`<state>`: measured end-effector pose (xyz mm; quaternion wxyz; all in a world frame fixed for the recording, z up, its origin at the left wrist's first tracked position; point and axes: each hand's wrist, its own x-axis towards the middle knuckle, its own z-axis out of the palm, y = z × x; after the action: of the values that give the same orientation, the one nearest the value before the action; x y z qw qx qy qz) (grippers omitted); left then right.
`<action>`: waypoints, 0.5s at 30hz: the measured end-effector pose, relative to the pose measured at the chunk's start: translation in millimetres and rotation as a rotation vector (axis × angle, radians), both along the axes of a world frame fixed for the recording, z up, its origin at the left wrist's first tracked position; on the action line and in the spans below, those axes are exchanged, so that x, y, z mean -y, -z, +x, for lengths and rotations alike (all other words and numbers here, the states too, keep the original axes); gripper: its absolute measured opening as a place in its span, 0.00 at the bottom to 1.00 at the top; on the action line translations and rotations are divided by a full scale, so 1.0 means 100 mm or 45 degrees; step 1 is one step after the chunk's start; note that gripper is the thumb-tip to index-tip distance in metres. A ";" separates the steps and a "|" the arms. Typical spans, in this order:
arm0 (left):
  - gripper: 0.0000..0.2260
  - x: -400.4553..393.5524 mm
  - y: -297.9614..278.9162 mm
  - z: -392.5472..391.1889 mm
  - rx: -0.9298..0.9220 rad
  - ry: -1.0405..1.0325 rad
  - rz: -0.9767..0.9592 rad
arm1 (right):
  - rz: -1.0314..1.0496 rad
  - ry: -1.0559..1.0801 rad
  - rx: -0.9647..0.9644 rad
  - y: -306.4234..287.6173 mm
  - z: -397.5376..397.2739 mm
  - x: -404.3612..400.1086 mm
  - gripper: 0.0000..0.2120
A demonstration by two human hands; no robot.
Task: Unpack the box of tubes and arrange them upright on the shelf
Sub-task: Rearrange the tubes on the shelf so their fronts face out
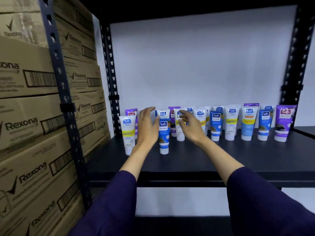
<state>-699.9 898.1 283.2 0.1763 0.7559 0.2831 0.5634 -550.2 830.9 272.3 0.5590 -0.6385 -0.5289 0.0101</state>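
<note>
Black metal forms the shelf [221, 155], and on it a long row of Safi tubes [230, 124] stands upright on their caps, running from the left upright post across to the right one, some set just behind others. A blue tube [164, 135] stands a little forward of the row, between the two hands, and a white and yellow tube [128, 133] stands forward at the row's left end. At the far right end stands a purple tube [283, 124]. The left hand [148, 126] is raised just beside the blue tube, its grip wide open with the fingers spread and gently curved, holding nothing; whether its thumb touches the tube I cannot tell. The right hand [190, 128] hovers on the other side of that tube, in front of the white tubes of the row, fingers likewise loose and parted, its grip empty. Both arms wear dark purple sleeves [265, 198]. To the left of the shelf frame, brown Rexona cartons [32, 126] are stacked high. A white wall [201, 62] closes the back of the shelf.
</note>
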 end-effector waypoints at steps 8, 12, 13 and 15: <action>0.13 -0.63 -0.58 0.53 -0.535 0.160 -0.092 | -0.171 0.116 0.446 -0.41 0.43 -0.45 0.19; 0.14 -0.93 -0.68 0.68 -0.894 0.240 -0.131 | -0.382 0.183 0.672 -0.41 0.63 -0.70 0.19; 0.15 -0.98 -0.69 0.70 -0.965 0.260 -0.145 | -0.417 0.195 0.728 -0.39 0.67 -0.74 0.18; 0.16 -1.07 -0.69 0.73 -1.007 0.283 -0.147 | -0.415 0.223 0.794 -0.33 0.73 -0.82 0.19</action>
<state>-626.4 1005.1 352.7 0.1560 0.9289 0.2768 0.1903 -477.5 912.8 305.6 0.2605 -0.7344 -0.6089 -0.1490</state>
